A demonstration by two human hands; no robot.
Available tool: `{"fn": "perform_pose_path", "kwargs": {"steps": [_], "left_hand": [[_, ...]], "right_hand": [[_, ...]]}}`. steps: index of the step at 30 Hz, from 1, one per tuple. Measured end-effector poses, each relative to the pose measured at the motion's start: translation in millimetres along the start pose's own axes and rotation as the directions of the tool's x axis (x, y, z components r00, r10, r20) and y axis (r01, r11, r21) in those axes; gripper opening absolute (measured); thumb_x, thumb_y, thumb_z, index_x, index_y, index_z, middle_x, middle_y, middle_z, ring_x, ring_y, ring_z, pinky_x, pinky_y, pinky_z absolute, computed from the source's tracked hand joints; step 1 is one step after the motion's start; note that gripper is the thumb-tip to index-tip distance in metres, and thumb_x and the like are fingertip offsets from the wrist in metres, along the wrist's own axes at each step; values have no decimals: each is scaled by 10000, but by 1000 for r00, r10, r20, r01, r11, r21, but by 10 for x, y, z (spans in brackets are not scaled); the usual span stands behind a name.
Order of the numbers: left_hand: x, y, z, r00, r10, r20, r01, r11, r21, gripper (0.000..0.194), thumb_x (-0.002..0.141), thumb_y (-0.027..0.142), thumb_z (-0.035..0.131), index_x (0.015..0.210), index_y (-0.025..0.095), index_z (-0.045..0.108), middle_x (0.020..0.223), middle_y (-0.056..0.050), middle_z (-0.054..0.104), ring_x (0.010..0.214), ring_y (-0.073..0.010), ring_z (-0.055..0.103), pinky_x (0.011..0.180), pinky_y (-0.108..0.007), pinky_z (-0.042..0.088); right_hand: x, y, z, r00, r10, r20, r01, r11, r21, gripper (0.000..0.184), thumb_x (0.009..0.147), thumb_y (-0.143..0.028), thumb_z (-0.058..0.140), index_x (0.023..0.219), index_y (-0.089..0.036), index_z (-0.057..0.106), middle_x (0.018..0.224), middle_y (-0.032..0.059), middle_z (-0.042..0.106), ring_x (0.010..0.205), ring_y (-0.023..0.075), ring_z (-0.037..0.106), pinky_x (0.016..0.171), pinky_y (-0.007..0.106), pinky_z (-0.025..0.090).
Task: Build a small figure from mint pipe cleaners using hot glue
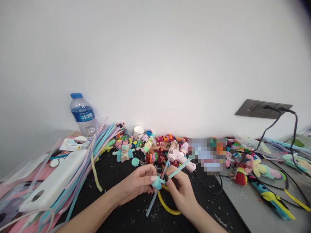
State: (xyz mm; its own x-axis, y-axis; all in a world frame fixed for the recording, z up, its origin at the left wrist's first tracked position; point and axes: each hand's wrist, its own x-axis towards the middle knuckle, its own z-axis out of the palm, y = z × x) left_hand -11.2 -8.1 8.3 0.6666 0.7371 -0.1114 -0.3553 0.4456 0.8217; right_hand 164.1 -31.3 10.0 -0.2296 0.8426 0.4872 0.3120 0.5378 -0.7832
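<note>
My left hand (pixel 139 183) pinches a small light-blue coil of fuzzy pipe cleaner (pixel 156 183) between thumb and fingertips. My right hand (pixel 181 187) is closed on the same pipe cleaner, thumb against index finger, and a straight mint-green tail (pixel 181 167) sticks out up and to the right. Below the hands, a translucent glue stick (pixel 152 204) slants toward a pale pink glue gun (pixel 181 158) lying just beyond. A yellow looped handle (pixel 170 210) rests on the black mat, partly hidden by my right hand. A round mint pompom-like piece (pixel 135 161) lies beyond my left hand.
Loose pipe cleaners (pixel 82 171) and a white box (pixel 54 181) crowd the left, near a water bottle (pixel 82 113). Several fuzzy figures (pixel 124 151) line the wall. Black cords (pixel 295 139) run from a wall socket (pixel 255 108) at right.
</note>
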Motion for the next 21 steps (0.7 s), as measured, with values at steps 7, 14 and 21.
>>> {"fn": "perform_pose_path", "kwargs": {"steps": [7, 14, 21], "left_hand": [[-48, 13, -10, 987, -124, 100, 137, 981, -136, 160, 716, 208, 672, 788, 147, 542, 806, -49, 586, 701, -137, 582, 624, -231, 417], [-20, -17, -24, 997, -60, 43, 63, 994, -84, 152, 748, 163, 639, 807, 144, 500, 804, -43, 590, 691, -129, 582, 650, -256, 435], [26, -21, -15, 998, 48, -32, -49, 997, -52, 133, 806, 166, 583, 859, 177, 462, 830, -27, 605, 758, -122, 582, 742, -283, 435]], "right_hand": [[-9, -11, 10, 997, 66, 49, -70, 994, 84, 199, 861, -240, 449, 690, -165, 520, 647, 2, 495, 597, 135, 462, 553, 245, 377], [-16, -4, 10, 999, 45, 20, -46, 997, 68, 162, 855, -207, 454, 713, -168, 520, 669, 6, 501, 606, 135, 469, 556, 242, 376], [-3, -50, -39, 987, -150, 62, 156, 980, -121, 112, 818, -115, 451, 748, -172, 517, 692, 22, 496, 635, 149, 491, 581, 264, 388]]}}
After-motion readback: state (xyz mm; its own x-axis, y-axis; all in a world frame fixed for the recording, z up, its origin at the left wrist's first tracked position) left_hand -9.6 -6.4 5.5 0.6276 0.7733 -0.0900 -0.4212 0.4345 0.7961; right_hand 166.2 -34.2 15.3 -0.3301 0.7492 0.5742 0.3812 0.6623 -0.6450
